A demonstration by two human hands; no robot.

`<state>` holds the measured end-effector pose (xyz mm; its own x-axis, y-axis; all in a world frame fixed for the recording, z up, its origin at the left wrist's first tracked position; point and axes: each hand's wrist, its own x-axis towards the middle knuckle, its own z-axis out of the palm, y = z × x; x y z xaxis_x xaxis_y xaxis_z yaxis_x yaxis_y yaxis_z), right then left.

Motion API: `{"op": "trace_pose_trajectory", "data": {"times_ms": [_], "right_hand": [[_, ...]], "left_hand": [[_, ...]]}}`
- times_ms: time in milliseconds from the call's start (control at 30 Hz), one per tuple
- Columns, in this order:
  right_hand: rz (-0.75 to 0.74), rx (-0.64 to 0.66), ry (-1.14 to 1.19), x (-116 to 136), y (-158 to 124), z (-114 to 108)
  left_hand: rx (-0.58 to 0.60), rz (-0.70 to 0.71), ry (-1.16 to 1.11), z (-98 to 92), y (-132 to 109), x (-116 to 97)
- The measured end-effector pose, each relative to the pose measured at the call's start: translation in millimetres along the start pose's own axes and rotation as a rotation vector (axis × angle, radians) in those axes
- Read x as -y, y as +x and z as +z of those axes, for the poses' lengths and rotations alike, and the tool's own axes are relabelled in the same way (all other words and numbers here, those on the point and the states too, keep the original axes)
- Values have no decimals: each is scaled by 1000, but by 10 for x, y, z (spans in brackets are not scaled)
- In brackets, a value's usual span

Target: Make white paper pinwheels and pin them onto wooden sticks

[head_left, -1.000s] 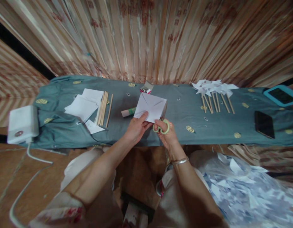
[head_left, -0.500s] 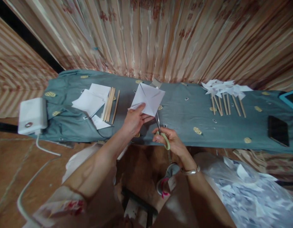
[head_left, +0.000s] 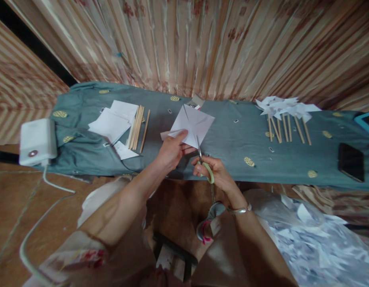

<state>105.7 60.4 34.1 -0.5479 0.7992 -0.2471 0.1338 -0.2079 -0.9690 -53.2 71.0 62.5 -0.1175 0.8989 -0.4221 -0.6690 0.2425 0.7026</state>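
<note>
Between thumb and fingers, my left hand [head_left: 171,151] pinches a square white sheet of paper [head_left: 199,121] above the cloth-covered table. Slits run inward from some of its corners. My right hand [head_left: 212,169] grips scissors [head_left: 207,169] by their pale green handles. Their blades reach over the sheet's near corner, with paper between them. Left of my left hand lie several wooden sticks [head_left: 138,123], beside a stack of white paper squares [head_left: 109,126]. A small triangular paper piece [head_left: 124,151] rests just in front of the stack.
Several white paper pinwheels [head_left: 284,107] on sticks lie at the right. Past them are a dark phone [head_left: 351,161] and a blue-edged device [head_left: 366,121]. A white box with a cable [head_left: 37,141] stands at the left end. A plastic bag of paper pieces [head_left: 318,243] sits below right.
The paper has turned slightly and shifted right in my left hand. The scissor blades now lie over its near corner, where before they were just below it.
</note>
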Motion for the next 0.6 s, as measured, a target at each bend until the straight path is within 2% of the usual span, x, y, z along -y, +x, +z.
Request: {"op": "trace_pose_trajectory", "data": {"times_ms": [600], "right_hand": [[1, 7, -76, -32, -5, -16]], "left_hand": [[3, 14, 10, -24, -13, 0]]}}
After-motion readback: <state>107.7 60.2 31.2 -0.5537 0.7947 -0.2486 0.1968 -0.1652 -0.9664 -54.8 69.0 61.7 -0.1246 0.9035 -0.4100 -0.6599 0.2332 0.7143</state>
